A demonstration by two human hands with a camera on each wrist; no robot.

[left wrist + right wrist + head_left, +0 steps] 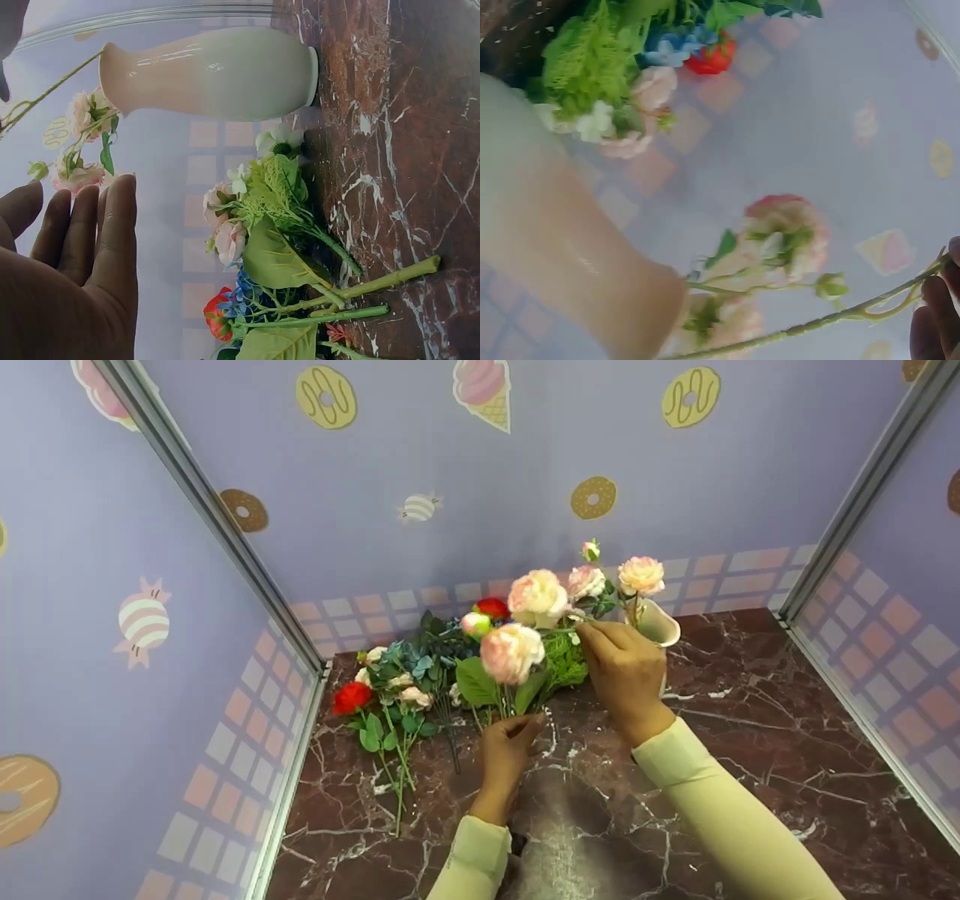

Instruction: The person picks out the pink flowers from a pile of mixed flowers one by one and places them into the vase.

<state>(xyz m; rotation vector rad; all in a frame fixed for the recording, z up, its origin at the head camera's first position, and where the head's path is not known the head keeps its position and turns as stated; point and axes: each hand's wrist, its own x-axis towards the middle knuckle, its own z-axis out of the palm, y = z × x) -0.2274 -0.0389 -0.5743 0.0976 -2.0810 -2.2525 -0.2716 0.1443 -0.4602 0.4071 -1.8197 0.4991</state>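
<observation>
My right hand (pixel 626 667) pinches the green stem (pixel 802 328) of an artificial flower. Its pale pink blooms (pixel 512 652) lean to the left, above my left hand. The stem's lower end is at the mouth of a tall pink-and-white vase (pixel 217 75). Another flower stands in that vase, with pink blooms (pixel 641 575) and a small bud (pixel 591 550). My left hand (pixel 75 262) is raised below the leaning blooms, its fingers extended and holding nothing.
Several artificial flowers lie on the dark marbled table (pixel 600 825), left of the vase: a red flower (pixel 352 697), blue blossoms (pixel 409 660) and bright green foliage (pixel 277 187). Patterned lilac walls (pixel 510 472) enclose the table at the back and both sides.
</observation>
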